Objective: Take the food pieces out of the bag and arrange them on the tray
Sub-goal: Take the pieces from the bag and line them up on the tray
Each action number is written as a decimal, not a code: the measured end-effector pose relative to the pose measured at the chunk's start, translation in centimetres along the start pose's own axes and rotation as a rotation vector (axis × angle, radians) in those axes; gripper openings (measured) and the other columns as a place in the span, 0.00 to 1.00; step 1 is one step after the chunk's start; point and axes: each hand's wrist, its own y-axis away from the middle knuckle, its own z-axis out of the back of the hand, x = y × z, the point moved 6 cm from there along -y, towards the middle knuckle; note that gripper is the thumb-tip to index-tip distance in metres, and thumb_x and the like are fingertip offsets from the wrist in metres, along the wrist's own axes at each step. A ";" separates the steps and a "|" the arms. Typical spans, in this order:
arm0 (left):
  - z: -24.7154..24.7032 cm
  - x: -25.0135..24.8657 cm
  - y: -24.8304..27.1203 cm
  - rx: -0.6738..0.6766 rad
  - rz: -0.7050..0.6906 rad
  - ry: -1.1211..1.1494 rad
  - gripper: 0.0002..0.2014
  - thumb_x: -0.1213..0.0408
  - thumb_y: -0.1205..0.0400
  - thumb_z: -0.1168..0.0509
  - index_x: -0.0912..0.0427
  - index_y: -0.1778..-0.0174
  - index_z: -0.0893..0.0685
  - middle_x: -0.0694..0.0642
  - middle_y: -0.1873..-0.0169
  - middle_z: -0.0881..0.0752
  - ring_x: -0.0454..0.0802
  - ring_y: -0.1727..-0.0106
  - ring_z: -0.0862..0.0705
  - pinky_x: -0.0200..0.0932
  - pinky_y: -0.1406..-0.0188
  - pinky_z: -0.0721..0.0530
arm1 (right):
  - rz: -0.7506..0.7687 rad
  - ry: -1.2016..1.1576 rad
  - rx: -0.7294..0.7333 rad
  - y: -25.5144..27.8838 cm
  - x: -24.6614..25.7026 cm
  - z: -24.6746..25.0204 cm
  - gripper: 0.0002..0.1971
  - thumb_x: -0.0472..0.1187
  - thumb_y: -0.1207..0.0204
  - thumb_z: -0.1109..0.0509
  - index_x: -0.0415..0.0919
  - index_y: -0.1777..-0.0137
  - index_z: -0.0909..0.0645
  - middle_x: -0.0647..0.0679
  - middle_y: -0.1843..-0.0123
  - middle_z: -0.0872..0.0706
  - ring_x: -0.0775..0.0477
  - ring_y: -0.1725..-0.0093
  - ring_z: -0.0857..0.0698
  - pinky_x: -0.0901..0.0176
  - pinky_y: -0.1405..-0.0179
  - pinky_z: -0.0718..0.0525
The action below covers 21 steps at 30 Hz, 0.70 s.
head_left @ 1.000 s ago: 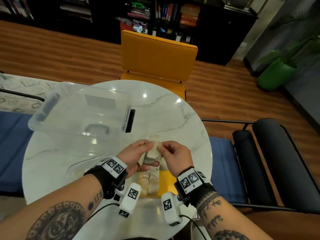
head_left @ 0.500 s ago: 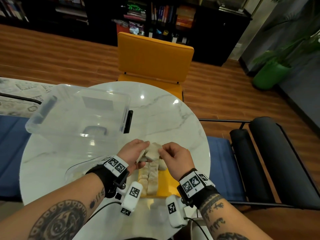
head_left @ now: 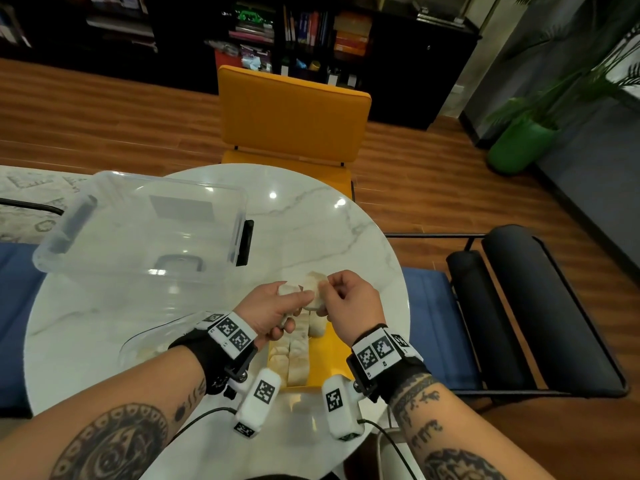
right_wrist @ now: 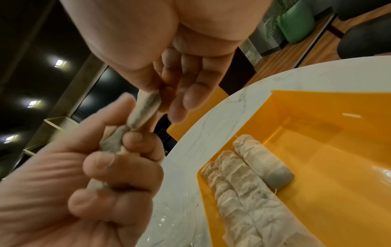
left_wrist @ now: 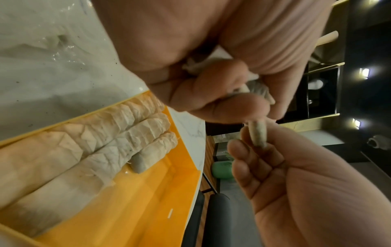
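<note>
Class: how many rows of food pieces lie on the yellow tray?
3 rows, side by side on the tray: wall row, middle row, shorter inner row. None seems hidden.

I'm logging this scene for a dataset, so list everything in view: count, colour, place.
table: one, white marble, round, centre.
tray: one, orange, near table edge.
food pieces on tray: three rows, pale beige, tray's left part.
held food pieces: a few, pale, above the tray.
plastic bag: one, clear, left of tray.
storage box: one, clear, table's left.
chair: one, orange, beyond table.
plant pot: one, green, right floor.
left hand: grips pieces.
right hand: pinches one piece.
</note>
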 end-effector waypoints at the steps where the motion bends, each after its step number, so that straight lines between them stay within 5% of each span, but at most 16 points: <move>1: 0.2 -0.1 -0.1 -0.008 -0.009 -0.023 0.15 0.54 0.27 0.22 0.57 0.52 0.17 0.52 0.70 0.21 0.45 0.79 0.26 0.31 0.86 0.37 | 0.002 -0.009 0.006 -0.1 -0.2 0.0 0.03 0.46 0.20 0.30 0.51 0.56 0.18 0.51 0.65 0.09 0.55 0.67 0.10 0.55 0.59 0.12; 5: 0.7 -0.3 -0.2 -0.009 -0.042 -0.102 0.12 0.56 0.27 0.23 0.57 0.54 0.14 0.52 0.71 0.20 0.47 0.79 0.26 0.34 0.83 0.37 | 0.010 -0.045 0.121 -0.3 -0.9 -0.6 0.06 0.44 0.22 0.26 0.53 0.47 0.16 0.52 0.61 0.10 0.56 0.60 0.11 0.60 0.55 0.14; 9: 1.9 -0.1 -0.6 -0.101 -0.053 -0.274 0.07 0.61 0.25 0.24 0.59 0.54 0.10 0.54 0.70 0.14 0.48 0.79 0.22 0.35 0.81 0.33 | -0.021 0.039 0.096 -1.6 -2.7 -0.1 0.03 0.41 0.24 0.26 0.50 0.58 0.15 0.49 0.61 0.08 0.46 0.57 0.10 0.47 0.51 0.12; 13: 4.4 0.9 -1.3 -0.270 -0.057 -0.476 0.02 0.62 0.23 0.28 0.54 0.58 0.11 0.45 0.72 0.11 0.47 0.78 0.19 0.35 0.79 0.26 | -0.129 0.245 0.062 -3.1 -5.6 0.7 0.04 0.41 0.22 0.29 0.49 0.57 0.19 0.48 0.61 0.12 0.44 0.58 0.14 0.54 0.59 0.16; 17: 5.9 2.7 -1.8 -0.351 0.010 -0.713 0.11 0.48 0.19 0.32 0.49 0.47 0.17 0.51 0.64 0.10 0.48 0.75 0.14 0.37 0.76 0.22 | -0.213 0.487 0.226 -2.8 -8.2 -1.4 0.03 0.40 0.20 0.33 0.47 0.55 0.21 0.52 0.64 0.18 0.54 0.67 0.21 0.67 0.74 0.29; 21: 6.0 4.0 -2.3 -0.344 0.070 -0.877 0.18 0.45 0.23 0.30 0.48 0.41 0.18 0.49 0.60 0.13 0.49 0.68 0.12 0.38 0.71 0.18 | -0.340 0.552 0.328 -3.1 -10.6 -3.5 0.02 0.41 0.20 0.31 0.50 0.52 0.20 0.48 0.52 0.14 0.48 0.55 0.18 0.63 0.60 0.23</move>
